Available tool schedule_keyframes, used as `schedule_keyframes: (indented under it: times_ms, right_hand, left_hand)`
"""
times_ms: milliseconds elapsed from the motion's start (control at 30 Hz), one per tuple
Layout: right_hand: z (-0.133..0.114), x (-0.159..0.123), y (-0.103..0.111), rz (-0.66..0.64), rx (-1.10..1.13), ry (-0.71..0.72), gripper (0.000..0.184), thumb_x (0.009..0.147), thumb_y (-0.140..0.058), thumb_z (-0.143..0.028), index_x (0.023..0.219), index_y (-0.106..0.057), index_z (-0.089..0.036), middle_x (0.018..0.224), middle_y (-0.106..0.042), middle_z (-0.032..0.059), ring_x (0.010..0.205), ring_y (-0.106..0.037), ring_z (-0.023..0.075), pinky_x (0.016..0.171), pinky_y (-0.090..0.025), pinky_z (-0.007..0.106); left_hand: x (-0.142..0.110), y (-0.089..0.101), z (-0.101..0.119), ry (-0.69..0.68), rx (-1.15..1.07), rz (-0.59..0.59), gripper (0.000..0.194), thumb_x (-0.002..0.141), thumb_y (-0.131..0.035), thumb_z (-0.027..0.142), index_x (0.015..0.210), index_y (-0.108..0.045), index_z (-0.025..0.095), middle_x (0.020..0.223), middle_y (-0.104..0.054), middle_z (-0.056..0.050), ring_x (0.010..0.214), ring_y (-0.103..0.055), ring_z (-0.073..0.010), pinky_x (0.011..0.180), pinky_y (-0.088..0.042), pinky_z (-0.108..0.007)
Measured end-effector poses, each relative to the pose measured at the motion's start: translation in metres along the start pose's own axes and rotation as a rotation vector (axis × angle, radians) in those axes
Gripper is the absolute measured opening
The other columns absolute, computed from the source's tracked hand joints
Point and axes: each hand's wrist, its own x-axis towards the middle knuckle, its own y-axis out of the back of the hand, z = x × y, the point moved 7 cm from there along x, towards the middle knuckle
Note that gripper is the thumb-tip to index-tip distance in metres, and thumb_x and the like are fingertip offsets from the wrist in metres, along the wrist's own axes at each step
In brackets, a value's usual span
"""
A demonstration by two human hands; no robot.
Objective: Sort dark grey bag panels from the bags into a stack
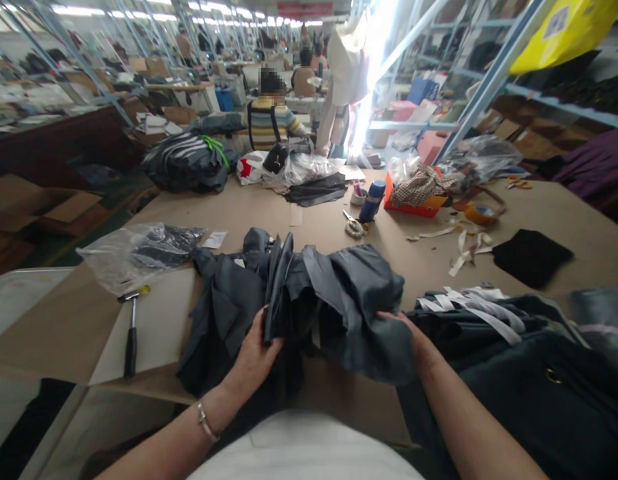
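A dark grey garment (349, 287) lies bunched over the near edge of the table in front of me. My left hand (259, 347) is closed on its folded layers, which stand upright between thumb and fingers. At the garment's right end, my right hand (411, 333) grips the cloth, its fingers partly hidden by the fabric. More dark grey cloth (219, 313) spreads out left of my left hand. Close by my right forearm is a pile of dark garments (513, 373) with white strips (473, 310) on top.
A hammer (132, 333) and a clear plastic bag (139, 253) lie at left. Beyond the garment are scissors (355, 227), a blue bottle (372, 201) and an orange box (413, 203). A tape roll (481, 213) and black cloth piece (531, 257) lie right. A person (271, 120) sits ahead.
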Motion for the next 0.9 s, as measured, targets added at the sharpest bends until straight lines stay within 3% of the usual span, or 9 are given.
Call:
schedule_keyframes:
  times_ms: [133,233,400,500,600,700,767,833,900]
  right_hand:
    - [0.014,-0.001,0.015,0.218,-0.190,-0.034,0.031,0.062,-0.060,-0.033,0.088,-0.064,-0.016,0.079,-0.067,0.0076,0.076,-0.064,0.0254,0.079,-0.050,0.048]
    - [-0.012,-0.015,0.005,0.262,-0.267,0.096,0.037,0.069,-0.056,-0.035,0.101,-0.062,-0.016,0.098,-0.065,0.0109,0.092,-0.061,0.0253,0.091,-0.045,0.044]
    - [-0.074,-0.053,-0.100,-0.067,-0.317,0.506,0.028,0.084,-0.051,-0.028,0.109,-0.059,-0.021,0.108,-0.061,0.0082,0.103,-0.057,0.0221,0.090,-0.047,0.037]
    - [-0.082,-0.060,-0.146,-0.142,-0.315,0.621,0.031,0.083,-0.049,-0.021,0.114,-0.056,-0.023,0.112,-0.059,0.0068,0.109,-0.052,0.0216,0.099,-0.042,0.040]
    - [-0.065,-0.037,-0.155,-0.108,-0.250,0.524,0.033,0.080,-0.049,-0.022,0.111,-0.056,-0.018,0.111,-0.058,0.0096,0.106,-0.053,0.0230,0.099,-0.042,0.041]
    - [-0.031,-0.003,-0.143,-0.015,-0.080,0.205,0.048,0.078,-0.054,-0.038,0.120,-0.050,-0.014,0.117,-0.056,0.0142,0.104,-0.056,0.0249,0.095,-0.044,0.041]
    - [-0.012,0.011,-0.144,-0.055,0.053,0.018,0.065,0.076,-0.056,-0.047,0.129,-0.041,-0.013,0.117,-0.058,0.0154,0.102,-0.059,0.0249,0.092,-0.047,0.040]
    - [-0.008,0.015,-0.152,-0.128,0.121,-0.044,0.064,0.075,-0.056,-0.047,0.126,-0.043,-0.011,0.109,-0.063,0.0141,0.099,-0.062,0.0242,0.088,-0.050,0.037]
    - [-0.019,0.015,-0.160,-0.168,0.109,0.002,0.051,0.073,-0.056,-0.040,0.114,-0.053,-0.011,0.100,-0.067,0.0114,0.092,-0.064,0.0234,0.083,-0.052,0.035]
  left_hand:
    - [-0.012,-0.043,-0.041,0.024,0.115,-0.055,0.069,0.069,-0.061,0.017,0.133,-0.033,0.016,0.126,-0.049,-0.014,0.122,-0.045,-0.0269,0.108,-0.035,-0.046]
    - [-0.013,-0.046,-0.034,-0.026,0.224,0.015,0.071,0.069,-0.062,0.017,0.133,-0.031,0.015,0.129,-0.040,-0.016,0.125,-0.040,-0.0282,0.109,-0.034,-0.046]
    - [-0.016,-0.040,-0.003,-0.172,0.355,0.010,0.070,0.076,-0.058,0.020,0.138,-0.026,0.020,0.146,-0.018,-0.014,0.138,-0.021,-0.0276,0.114,-0.025,-0.047]
    - [-0.018,-0.044,-0.002,-0.186,0.407,-0.060,0.068,0.075,-0.058,0.018,0.138,-0.031,0.020,0.149,-0.017,-0.013,0.139,-0.018,-0.0278,0.115,-0.022,-0.047]
    - [-0.019,-0.046,-0.011,-0.125,0.374,-0.097,0.062,0.077,-0.057,0.018,0.135,-0.036,0.018,0.147,-0.025,-0.013,0.137,-0.025,-0.0266,0.114,-0.026,-0.045]
    - [-0.021,-0.043,-0.012,-0.110,0.300,-0.058,0.051,0.080,-0.052,0.017,0.130,-0.043,0.017,0.142,-0.035,-0.013,0.134,-0.032,-0.0240,0.114,-0.029,-0.043]
    - [-0.020,-0.042,-0.007,-0.147,0.237,-0.050,0.041,0.081,-0.051,0.017,0.122,-0.052,0.019,0.140,-0.039,-0.011,0.131,-0.037,-0.0227,0.112,-0.031,-0.042]
    - [-0.014,-0.042,-0.003,-0.169,0.157,-0.064,0.032,0.080,-0.052,0.016,0.111,-0.059,0.019,0.135,-0.046,-0.011,0.126,-0.043,-0.0219,0.110,-0.035,-0.040]
    - [-0.005,-0.038,0.001,-0.167,0.096,-0.078,0.026,0.079,-0.054,0.016,0.103,-0.062,0.018,0.130,-0.051,-0.011,0.121,-0.049,-0.0220,0.106,-0.040,-0.040]
